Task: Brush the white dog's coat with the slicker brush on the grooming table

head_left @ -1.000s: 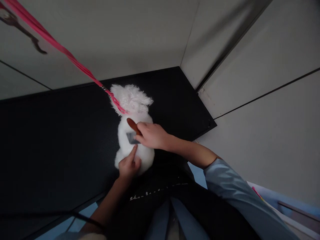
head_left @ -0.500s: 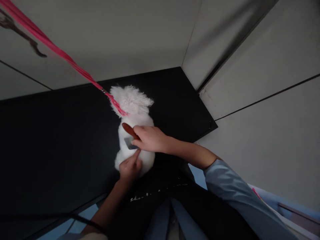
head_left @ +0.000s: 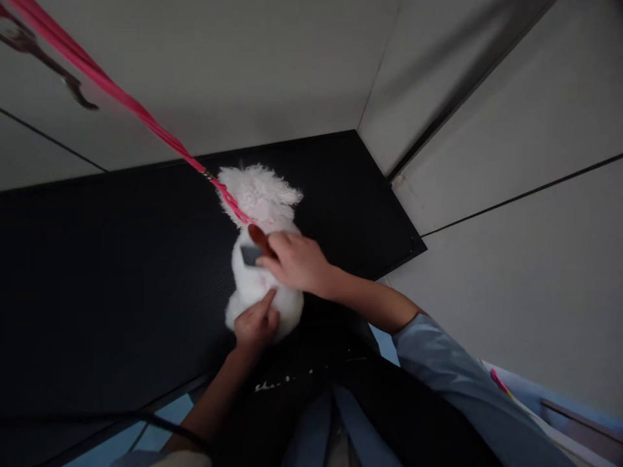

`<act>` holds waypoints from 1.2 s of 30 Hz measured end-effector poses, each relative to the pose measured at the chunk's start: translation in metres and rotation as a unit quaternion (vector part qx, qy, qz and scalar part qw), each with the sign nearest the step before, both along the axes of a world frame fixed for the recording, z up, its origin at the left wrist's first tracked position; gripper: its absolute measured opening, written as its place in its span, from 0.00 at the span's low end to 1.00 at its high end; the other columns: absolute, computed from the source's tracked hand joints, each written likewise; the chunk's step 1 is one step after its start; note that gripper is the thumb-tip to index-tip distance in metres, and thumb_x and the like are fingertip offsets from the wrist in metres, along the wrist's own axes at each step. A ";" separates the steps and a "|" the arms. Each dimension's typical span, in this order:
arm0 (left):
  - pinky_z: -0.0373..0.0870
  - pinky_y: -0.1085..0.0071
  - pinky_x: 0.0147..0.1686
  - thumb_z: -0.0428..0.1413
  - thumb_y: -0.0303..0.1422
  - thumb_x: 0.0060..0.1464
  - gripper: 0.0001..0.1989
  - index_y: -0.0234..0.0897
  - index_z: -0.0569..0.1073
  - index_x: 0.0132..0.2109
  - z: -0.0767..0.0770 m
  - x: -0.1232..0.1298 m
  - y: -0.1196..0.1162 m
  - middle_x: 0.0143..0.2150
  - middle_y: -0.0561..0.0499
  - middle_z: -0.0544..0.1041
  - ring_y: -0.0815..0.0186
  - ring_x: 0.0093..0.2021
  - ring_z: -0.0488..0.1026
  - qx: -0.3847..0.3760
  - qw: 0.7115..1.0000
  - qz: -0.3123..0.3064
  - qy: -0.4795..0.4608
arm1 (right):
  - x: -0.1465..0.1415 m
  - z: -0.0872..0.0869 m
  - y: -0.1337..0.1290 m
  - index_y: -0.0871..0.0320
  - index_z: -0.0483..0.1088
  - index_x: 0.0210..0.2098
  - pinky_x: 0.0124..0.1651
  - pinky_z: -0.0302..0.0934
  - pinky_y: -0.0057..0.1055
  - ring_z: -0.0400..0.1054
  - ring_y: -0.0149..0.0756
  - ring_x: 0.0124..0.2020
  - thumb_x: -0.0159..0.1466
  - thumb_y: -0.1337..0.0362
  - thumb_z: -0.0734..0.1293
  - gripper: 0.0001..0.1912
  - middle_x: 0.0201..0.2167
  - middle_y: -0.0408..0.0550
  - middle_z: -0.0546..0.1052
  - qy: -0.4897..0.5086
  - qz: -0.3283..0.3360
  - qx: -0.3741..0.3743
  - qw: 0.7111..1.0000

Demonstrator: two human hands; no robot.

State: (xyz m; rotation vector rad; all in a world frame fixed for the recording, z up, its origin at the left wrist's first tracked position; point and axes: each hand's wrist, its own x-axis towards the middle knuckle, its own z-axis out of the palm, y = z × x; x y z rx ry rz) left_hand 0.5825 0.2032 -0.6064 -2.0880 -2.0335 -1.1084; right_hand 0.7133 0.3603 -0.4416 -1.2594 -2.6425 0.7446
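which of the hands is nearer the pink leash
Right. The right hand holds the brush just below the pink leash in view; the left hand is lower, at the dog's rear.

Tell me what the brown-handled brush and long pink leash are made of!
The brush's rounded reddish-brown handle looks like smooth varnished wood, by its colour and faint sheen, maybe plastic. Its flat grey head could be metal or rubber; blur hides which. The long pink leash seems soft, matte fabric cord, because its strands bunch together.
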 end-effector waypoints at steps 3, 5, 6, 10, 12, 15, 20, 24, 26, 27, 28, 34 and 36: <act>0.69 0.75 0.27 0.51 0.27 0.57 0.17 0.30 0.82 0.48 0.001 0.000 0.001 0.29 0.48 0.82 0.69 0.22 0.74 0.009 1.000 -0.002 -0.005 | 0.003 0.000 -0.001 0.58 0.68 0.46 0.41 0.62 0.33 0.73 0.41 0.41 0.70 0.55 0.64 0.13 0.42 0.52 0.78 -0.008 0.004 -0.037 0.999; 0.69 0.75 0.27 0.51 0.27 0.57 0.18 0.31 0.82 0.50 0.001 0.001 0.002 0.28 0.50 0.81 0.70 0.21 0.72 0.001 1.000 -0.003 -0.008 | 0.006 0.002 -0.001 0.59 0.68 0.48 0.44 0.62 0.33 0.73 0.42 0.46 0.72 0.56 0.62 0.13 0.45 0.55 0.77 0.013 -0.063 0.009 0.998; 0.69 0.76 0.26 0.52 0.26 0.57 0.18 0.31 0.82 0.49 0.002 0.001 0.002 0.27 0.50 0.81 0.70 0.20 0.72 0.005 1.000 -0.005 -0.008 | 0.007 0.002 -0.001 0.59 0.68 0.48 0.45 0.62 0.33 0.72 0.42 0.47 0.72 0.57 0.62 0.13 0.46 0.56 0.77 0.024 -0.079 0.023 0.996; 0.70 0.75 0.26 0.52 0.26 0.57 0.16 0.30 0.83 0.46 0.003 0.001 0.004 0.28 0.48 0.82 0.69 0.22 0.74 0.034 0.999 -0.005 -0.001 | 0.009 0.001 -0.002 0.57 0.68 0.44 0.40 0.62 0.32 0.72 0.39 0.40 0.69 0.54 0.65 0.13 0.39 0.49 0.77 0.014 -0.015 -0.059 0.998; 0.71 0.76 0.26 0.52 0.26 0.57 0.18 0.31 0.83 0.48 0.004 0.001 0.004 0.29 0.48 0.82 0.69 0.22 0.75 0.012 1.000 -0.006 -0.004 | 0.009 -0.001 -0.003 0.58 0.68 0.45 0.42 0.62 0.33 0.72 0.40 0.42 0.69 0.55 0.65 0.12 0.41 0.51 0.77 0.013 -0.044 -0.046 0.998; 0.70 0.76 0.26 0.52 0.26 0.58 0.17 0.32 0.83 0.48 0.006 0.001 0.005 0.28 0.49 0.82 0.70 0.21 0.74 0.014 1.000 -0.017 0.006 | 0.009 -0.004 -0.004 0.59 0.68 0.46 0.46 0.62 0.33 0.71 0.40 0.47 0.71 0.57 0.63 0.12 0.46 0.54 0.76 0.041 -0.101 0.012 0.994; 0.69 0.77 0.25 0.51 0.26 0.58 0.16 0.31 0.83 0.46 0.011 0.002 0.008 0.27 0.49 0.81 0.71 0.20 0.73 0.063 0.998 -0.025 0.018 | 0.011 -0.008 -0.002 0.57 0.67 0.43 0.41 0.63 0.32 0.72 0.38 0.40 0.68 0.55 0.65 0.12 0.40 0.49 0.76 0.035 -0.042 -0.044 0.998; 0.69 0.77 0.25 0.52 0.25 0.58 0.16 0.31 0.83 0.46 0.011 0.003 0.009 0.27 0.49 0.82 0.71 0.20 0.73 0.069 0.997 -0.037 0.003 | 0.011 -0.009 -0.004 0.58 0.67 0.45 0.46 0.64 0.34 0.71 0.40 0.46 0.70 0.57 0.63 0.11 0.44 0.53 0.76 0.061 -0.090 0.016 0.994; 0.70 0.77 0.26 0.52 0.26 0.59 0.15 0.32 0.83 0.45 0.011 0.002 0.009 0.29 0.48 0.82 0.70 0.22 0.75 0.071 0.997 -0.037 -0.006 | 0.010 -0.008 -0.006 0.57 0.67 0.44 0.43 0.64 0.33 0.72 0.39 0.43 0.68 0.55 0.65 0.12 0.41 0.50 0.76 0.042 -0.037 -0.038 0.998; 0.70 0.77 0.26 0.52 0.26 0.59 0.15 0.33 0.83 0.45 0.010 0.002 0.009 0.29 0.48 0.83 0.69 0.23 0.76 0.064 0.997 -0.033 -0.009 | 0.009 -0.008 -0.007 0.57 0.67 0.44 0.42 0.64 0.32 0.73 0.39 0.42 0.68 0.55 0.66 0.12 0.40 0.49 0.76 0.030 -0.026 -0.056 0.998; 0.70 0.77 0.26 0.52 0.27 0.59 0.16 0.33 0.83 0.46 0.010 0.001 0.008 0.28 0.49 0.82 0.69 0.22 0.76 0.053 0.998 -0.030 -0.010 | 0.009 -0.007 -0.008 0.57 0.67 0.44 0.42 0.64 0.32 0.73 0.39 0.42 0.68 0.55 0.65 0.12 0.41 0.50 0.77 0.021 -0.038 -0.057 0.997; 0.71 0.76 0.26 0.52 0.27 0.59 0.15 0.31 0.83 0.44 0.011 -0.002 0.007 0.29 0.48 0.83 0.70 0.21 0.75 0.053 0.997 -0.049 -0.027 | 0.010 -0.004 -0.009 0.59 0.66 0.47 0.44 0.63 0.34 0.73 0.42 0.45 0.70 0.54 0.64 0.14 0.45 0.53 0.77 0.011 -0.068 -0.042 0.997; 0.74 0.75 0.27 0.52 0.27 0.59 0.16 0.32 0.84 0.44 0.011 -0.004 0.008 0.32 0.47 0.84 0.68 0.23 0.77 0.032 0.997 -0.044 -0.054 | 0.010 -0.004 -0.007 0.58 0.66 0.46 0.41 0.63 0.33 0.74 0.40 0.42 0.69 0.53 0.65 0.15 0.42 0.51 0.78 -0.003 -0.030 -0.085 0.996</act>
